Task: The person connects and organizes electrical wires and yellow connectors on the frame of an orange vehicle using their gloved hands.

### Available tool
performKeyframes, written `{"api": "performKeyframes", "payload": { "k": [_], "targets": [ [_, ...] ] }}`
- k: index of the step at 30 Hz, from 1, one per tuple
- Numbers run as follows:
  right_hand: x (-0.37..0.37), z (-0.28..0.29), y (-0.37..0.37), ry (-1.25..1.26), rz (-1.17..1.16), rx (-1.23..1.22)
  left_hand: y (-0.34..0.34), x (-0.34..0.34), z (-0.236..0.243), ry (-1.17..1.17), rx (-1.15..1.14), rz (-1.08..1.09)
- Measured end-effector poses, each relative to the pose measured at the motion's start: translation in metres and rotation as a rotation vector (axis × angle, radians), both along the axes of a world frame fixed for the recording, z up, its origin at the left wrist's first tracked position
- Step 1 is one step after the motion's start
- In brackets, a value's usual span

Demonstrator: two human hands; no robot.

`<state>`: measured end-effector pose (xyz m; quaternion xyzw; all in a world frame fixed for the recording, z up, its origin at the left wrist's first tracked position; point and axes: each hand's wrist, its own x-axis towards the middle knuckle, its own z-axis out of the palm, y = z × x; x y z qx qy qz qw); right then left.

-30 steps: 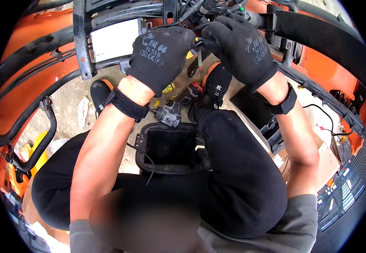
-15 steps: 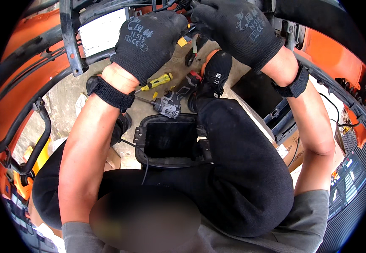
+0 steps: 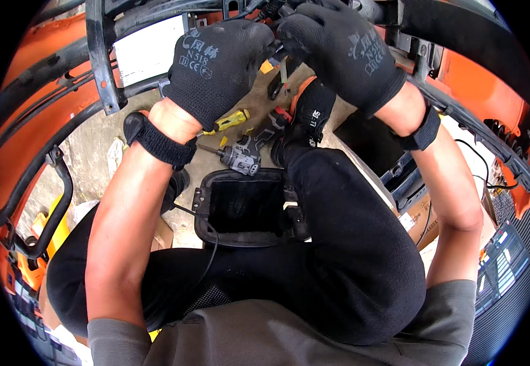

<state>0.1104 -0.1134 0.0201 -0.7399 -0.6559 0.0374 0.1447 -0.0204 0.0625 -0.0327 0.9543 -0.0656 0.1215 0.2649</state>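
Observation:
Both my hands wear black knit gloves and are raised close together at the far edge of the view. My left hand (image 3: 219,70) is closed, its knuckles turned toward my right hand (image 3: 344,55), which is also closed. Black cables (image 3: 271,10) run at their fingers between them. Whatever the fingertips pinch is hidden behind the gloves. Just below the hands a small yellow-orange piece (image 3: 268,66) shows; whether it is held or lies beyond, I cannot tell. On the floor below lie a yellow-handled screwdriver (image 3: 231,120) and a grey power driver (image 3: 240,157), its bit toward the left.
Black frame tubes and a metal bracket (image 3: 105,67) flank my left hand, beside a white panel (image 3: 149,52). Orange body panels (image 3: 475,85) curve around both sides. An open black bin (image 3: 240,239) sits between my legs. Cardboard (image 3: 428,222) and a loose black cable (image 3: 215,244) lie nearby.
My right hand has shifted slightly leftward, while my left hand stays nearly in place. A blurred dark shape over my lap is gone, showing my grey shirt and black trousers.

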Motion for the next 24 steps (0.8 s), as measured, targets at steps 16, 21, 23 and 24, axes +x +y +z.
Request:
{"api": "performKeyframes", "payload": {
  "k": [16,21,23,24],
  "targets": [
    [-0.01,-0.003,-0.009,0.059,-0.199,0.041,-0.001,-0.001,-0.002,0.064,-0.026,0.078],
    [-0.009,-0.012,-0.014,0.016,-0.235,0.08,-0.003,0.0,-0.002,0.054,-0.016,0.095],
    [-0.009,-0.011,-0.012,0.042,-0.234,0.053,-0.004,0.0,0.001,0.064,-0.028,0.106],
    [-0.009,-0.011,-0.011,0.054,-0.233,0.04,-0.004,0.0,0.001,0.066,-0.033,0.112]
  ]
}}
